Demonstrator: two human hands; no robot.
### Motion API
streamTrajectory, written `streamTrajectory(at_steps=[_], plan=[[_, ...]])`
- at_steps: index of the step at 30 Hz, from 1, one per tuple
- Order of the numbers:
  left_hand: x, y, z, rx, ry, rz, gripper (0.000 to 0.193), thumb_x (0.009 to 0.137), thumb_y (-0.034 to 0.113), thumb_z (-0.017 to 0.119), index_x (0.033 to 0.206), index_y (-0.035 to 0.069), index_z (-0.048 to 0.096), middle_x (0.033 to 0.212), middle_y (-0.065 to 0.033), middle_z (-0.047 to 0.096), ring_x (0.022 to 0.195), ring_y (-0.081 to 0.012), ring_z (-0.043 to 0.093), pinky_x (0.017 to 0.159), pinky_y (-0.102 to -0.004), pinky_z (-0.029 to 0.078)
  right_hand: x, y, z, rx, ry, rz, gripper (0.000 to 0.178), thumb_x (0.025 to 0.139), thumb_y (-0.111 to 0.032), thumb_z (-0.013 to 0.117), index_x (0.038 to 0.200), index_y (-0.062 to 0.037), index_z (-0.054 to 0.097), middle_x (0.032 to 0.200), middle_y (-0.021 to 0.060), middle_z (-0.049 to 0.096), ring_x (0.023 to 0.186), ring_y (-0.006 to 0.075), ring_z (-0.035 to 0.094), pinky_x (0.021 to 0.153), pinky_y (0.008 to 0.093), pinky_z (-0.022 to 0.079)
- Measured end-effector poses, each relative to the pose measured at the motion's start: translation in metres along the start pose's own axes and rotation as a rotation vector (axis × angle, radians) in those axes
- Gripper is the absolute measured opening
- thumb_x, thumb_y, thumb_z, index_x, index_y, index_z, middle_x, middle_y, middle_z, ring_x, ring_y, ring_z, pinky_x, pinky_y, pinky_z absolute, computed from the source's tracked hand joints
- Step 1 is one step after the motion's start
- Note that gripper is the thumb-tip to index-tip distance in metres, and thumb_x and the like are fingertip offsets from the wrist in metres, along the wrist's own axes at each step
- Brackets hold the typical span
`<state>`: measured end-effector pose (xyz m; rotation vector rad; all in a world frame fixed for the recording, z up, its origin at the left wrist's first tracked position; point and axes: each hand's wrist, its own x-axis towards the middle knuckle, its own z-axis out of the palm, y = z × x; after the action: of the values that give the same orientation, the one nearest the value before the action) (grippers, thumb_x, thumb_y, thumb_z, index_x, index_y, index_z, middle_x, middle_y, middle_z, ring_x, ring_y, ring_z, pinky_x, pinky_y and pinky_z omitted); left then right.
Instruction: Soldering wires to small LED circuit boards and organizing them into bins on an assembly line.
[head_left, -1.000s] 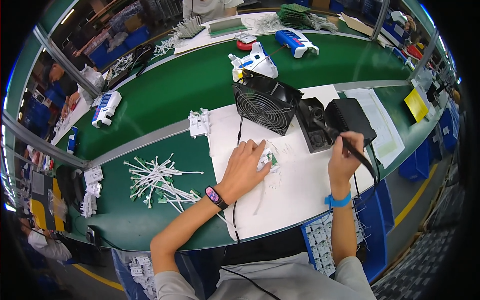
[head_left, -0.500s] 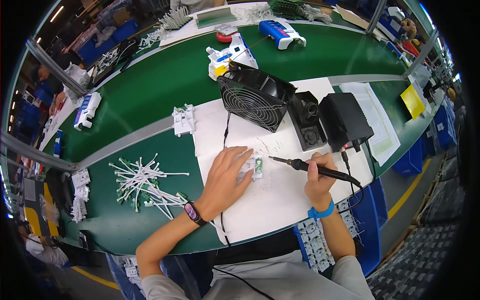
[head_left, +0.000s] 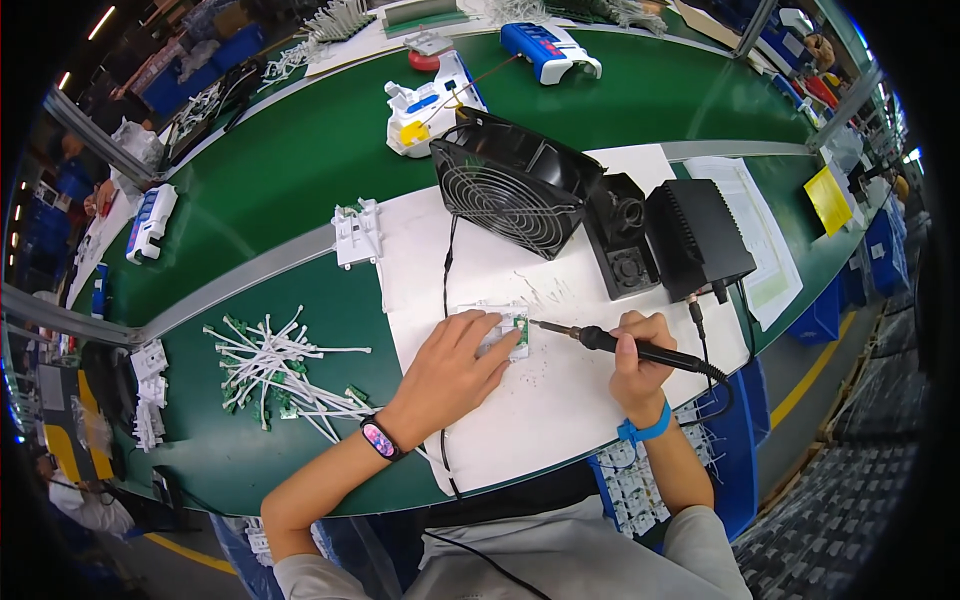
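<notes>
My left hand lies over a small white plastic housing on the white sheet, fingers and thumb closed about it and hiding part of it. A green circuit board shows at the housing's right end. In my right hand is a soldering iron, gripped like a pen, its tip pointing left at the board's edge. Whether the tip touches the board I cannot tell. The iron's black cord loops behind my right hand.
Beyond my hands stand a black fan, an iron stand and a black power unit. White wires with green ends lie at left. A white housing sits by the rail. White-and-blue devices are on the green belt.
The soldering iron's tip has come close to the board's right edge. My left hand has stayed on the housing. The devices on the belt have shifted slightly left.
</notes>
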<state>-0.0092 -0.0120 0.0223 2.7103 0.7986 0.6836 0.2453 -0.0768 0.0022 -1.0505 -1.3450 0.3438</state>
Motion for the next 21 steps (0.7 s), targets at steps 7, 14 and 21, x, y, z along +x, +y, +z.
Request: streamTrajectory(at_steps=[7, 14, 21], plan=[[-0.001, -0.003, 0.002, 0.031, 0.022, 0.024, 0.044, 0.082, 0.011, 0.075, 0.125, 0.008, 0.066, 0.127, -0.0129, 0.059, 0.119, -0.0313, 0.056, 0.097, -0.0406, 0.049, 0.002, -0.001, 0.002, -0.008, -0.051, 0.011, 0.016, 0.094, -0.009, 0.065, 0.086, -0.0010, 0.054, 0.064, 0.0060, 0.054, 0.053, 0.0107, 0.044, 0.051, 0.0271, 0.034], [-0.003, -0.004, 0.007, -0.013, 0.049, -0.013, 0.048, 0.081, 0.010, 0.075, 0.128, 0.008, 0.064, 0.127, -0.0131, 0.059, 0.118, -0.0322, 0.057, 0.097, -0.0410, 0.049, 0.003, -0.007, 0.000, -0.046, -0.138, 0.022, 0.017, 0.092, -0.011, 0.067, 0.086, -0.0014, 0.053, 0.064, 0.0081, 0.056, 0.052, 0.0127, 0.045, 0.050, 0.0278, 0.035], [-0.001, -0.005, 0.005, 0.027, 0.003, 0.000, 0.054, 0.081, 0.010, 0.075, 0.133, 0.008, 0.062, 0.128, -0.0131, 0.058, 0.117, -0.0322, 0.056, 0.097, -0.0417, 0.049, 0.004, -0.011, -0.001, -0.084, -0.210, -0.010, 0.017, 0.090, -0.012, 0.067, 0.088, -0.0020, 0.054, 0.065, 0.0102, 0.057, 0.050, 0.0164, 0.049, 0.049, 0.0283, 0.037]])
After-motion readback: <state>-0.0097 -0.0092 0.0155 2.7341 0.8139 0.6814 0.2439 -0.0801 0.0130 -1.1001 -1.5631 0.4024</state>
